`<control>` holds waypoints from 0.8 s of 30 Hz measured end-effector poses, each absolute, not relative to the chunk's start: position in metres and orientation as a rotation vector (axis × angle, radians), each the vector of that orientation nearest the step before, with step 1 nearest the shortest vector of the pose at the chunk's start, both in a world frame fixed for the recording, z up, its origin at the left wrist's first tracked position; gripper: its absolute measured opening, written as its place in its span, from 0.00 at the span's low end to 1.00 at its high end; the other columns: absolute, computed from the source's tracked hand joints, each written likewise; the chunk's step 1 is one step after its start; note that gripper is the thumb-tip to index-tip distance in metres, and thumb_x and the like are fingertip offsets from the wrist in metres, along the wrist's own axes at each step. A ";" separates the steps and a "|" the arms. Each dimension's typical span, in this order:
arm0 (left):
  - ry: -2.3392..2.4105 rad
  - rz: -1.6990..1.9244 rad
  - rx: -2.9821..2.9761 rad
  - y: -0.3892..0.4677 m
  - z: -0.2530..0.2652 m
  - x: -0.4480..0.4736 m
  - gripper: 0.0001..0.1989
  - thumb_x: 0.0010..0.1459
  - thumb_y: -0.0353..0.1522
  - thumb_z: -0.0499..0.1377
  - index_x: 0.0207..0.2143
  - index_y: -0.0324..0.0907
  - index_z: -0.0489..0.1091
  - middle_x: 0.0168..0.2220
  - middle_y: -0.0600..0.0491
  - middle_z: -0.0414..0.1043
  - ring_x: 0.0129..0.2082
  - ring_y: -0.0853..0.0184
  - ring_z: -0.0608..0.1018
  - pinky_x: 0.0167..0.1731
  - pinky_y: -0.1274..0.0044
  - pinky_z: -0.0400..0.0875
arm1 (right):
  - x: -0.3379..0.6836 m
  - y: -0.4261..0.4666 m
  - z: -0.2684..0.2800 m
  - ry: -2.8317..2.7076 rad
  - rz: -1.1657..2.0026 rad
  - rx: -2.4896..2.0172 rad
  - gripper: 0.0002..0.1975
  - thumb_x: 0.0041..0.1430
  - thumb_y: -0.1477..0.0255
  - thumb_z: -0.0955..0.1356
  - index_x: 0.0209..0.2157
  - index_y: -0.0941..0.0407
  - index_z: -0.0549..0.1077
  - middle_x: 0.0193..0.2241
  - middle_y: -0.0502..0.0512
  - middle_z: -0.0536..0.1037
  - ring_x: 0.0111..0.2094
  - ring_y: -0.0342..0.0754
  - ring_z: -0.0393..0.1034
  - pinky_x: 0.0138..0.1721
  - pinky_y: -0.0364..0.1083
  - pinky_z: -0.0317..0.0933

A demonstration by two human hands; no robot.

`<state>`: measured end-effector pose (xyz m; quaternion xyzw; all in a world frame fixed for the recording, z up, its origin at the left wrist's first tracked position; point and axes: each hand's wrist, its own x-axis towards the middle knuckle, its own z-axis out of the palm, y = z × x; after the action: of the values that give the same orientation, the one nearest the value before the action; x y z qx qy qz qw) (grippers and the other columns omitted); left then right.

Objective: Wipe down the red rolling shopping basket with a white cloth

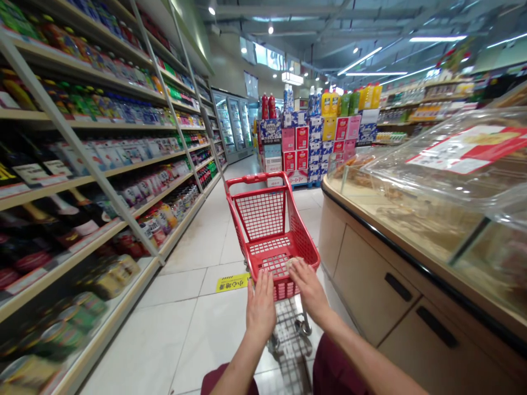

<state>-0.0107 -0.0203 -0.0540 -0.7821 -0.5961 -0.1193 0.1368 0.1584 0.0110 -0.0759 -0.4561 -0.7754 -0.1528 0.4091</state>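
Observation:
A red plastic shopping cart (302, 236) with grid walls stands right in front of me, and its basket holds nothing I can make out. My left hand (261, 307) lies over the near rim, fingers together and bent over the edge, thumb hidden. To its right, my right hand (308, 288) also hooks over this rim near the right corner. A small pale spot shows at its fingertips, too blurred to name. Both hands are closed on the cart. Beneath it, a metal caster wheel (303, 327) shows near my legs.
Tall shelves (123, 170) of bottles and cans line the left side. A counter (362, 263) with clear plastic covers (444, 159) borders the right. Ahead stand stacked drink cartons (296, 148) and glass-door fridges (234, 120). A yellow floor sticker (231, 283) lies beside the cart.

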 end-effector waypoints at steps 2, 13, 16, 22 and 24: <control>-1.729 -0.360 -2.256 -0.022 -0.054 -0.011 0.33 0.45 0.19 0.43 0.57 0.35 0.49 0.60 0.49 0.45 0.60 0.63 0.46 0.56 0.63 0.47 | 0.171 0.014 -0.073 -1.811 -0.420 -1.300 0.23 0.58 0.81 0.54 0.54 0.53 0.58 0.54 0.58 0.60 0.59 0.49 0.43 0.53 0.58 0.50; -1.686 -0.389 -2.257 -0.023 -0.058 -0.013 0.33 0.45 0.20 0.45 0.57 0.36 0.49 0.60 0.49 0.46 0.60 0.64 0.46 0.56 0.63 0.47 | 0.162 0.009 -0.071 -1.869 -0.404 -1.281 0.24 0.57 0.82 0.55 0.55 0.52 0.56 0.55 0.57 0.59 0.59 0.50 0.43 0.53 0.58 0.50; -1.715 -0.419 -2.246 -0.024 -0.059 -0.011 0.33 0.45 0.22 0.46 0.57 0.35 0.48 0.59 0.48 0.46 0.60 0.62 0.46 0.56 0.63 0.48 | 0.165 0.007 -0.073 -1.794 -0.401 -1.318 0.25 0.57 0.83 0.54 0.55 0.53 0.56 0.56 0.58 0.58 0.59 0.50 0.42 0.53 0.59 0.50; -1.671 -0.401 -2.239 -0.024 -0.063 -0.012 0.36 0.43 0.20 0.45 0.58 0.38 0.45 0.60 0.49 0.45 0.60 0.64 0.46 0.56 0.63 0.47 | 0.149 0.002 -0.077 -2.012 -0.364 -1.120 0.24 0.57 0.80 0.56 0.55 0.53 0.55 0.55 0.55 0.59 0.59 0.48 0.42 0.53 0.56 0.51; -1.656 -0.405 -2.236 -0.025 -0.064 -0.013 0.36 0.43 0.19 0.45 0.58 0.38 0.44 0.60 0.50 0.44 0.60 0.64 0.45 0.56 0.63 0.48 | 0.163 0.007 -0.074 -1.910 -0.401 -1.253 0.24 0.57 0.81 0.54 0.55 0.52 0.56 0.56 0.56 0.58 0.59 0.49 0.42 0.54 0.57 0.49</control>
<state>-0.0134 -0.0250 -0.0639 -0.7844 -0.5811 -0.1419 0.1641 0.1634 0.0065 -0.0742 -0.4954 -0.7549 -0.1583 0.3995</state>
